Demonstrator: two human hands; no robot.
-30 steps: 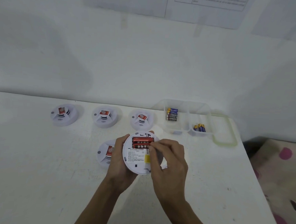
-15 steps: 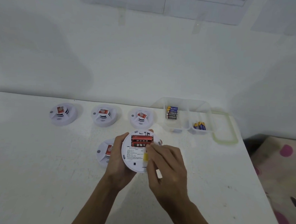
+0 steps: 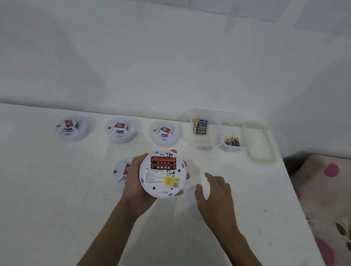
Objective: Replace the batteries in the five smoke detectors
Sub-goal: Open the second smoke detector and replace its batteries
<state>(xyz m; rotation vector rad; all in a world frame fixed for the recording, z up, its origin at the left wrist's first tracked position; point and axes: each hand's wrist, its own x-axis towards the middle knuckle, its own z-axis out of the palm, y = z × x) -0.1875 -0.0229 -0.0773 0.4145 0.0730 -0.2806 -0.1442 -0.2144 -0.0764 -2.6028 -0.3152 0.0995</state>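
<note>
Two red batteries (image 3: 162, 162) lie side by side in the open back of the smoke detector (image 3: 162, 177).
The left hand (image 3: 136, 183) grips it above the desk (image 3: 45, 187), hiding part of another detector (image 3: 120, 171). The right hand (image 3: 216, 198) curves its fingers over a white cover (image 3: 190, 196); whether they grip it I cannot tell. Three detectors (image 3: 120, 130) and a clear battery box (image 3: 218, 118) stand behind.

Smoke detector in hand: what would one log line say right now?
left hand: holds open smoke detector | red batteries: two in bay | right hand: on white cover, grip unclear
</note>
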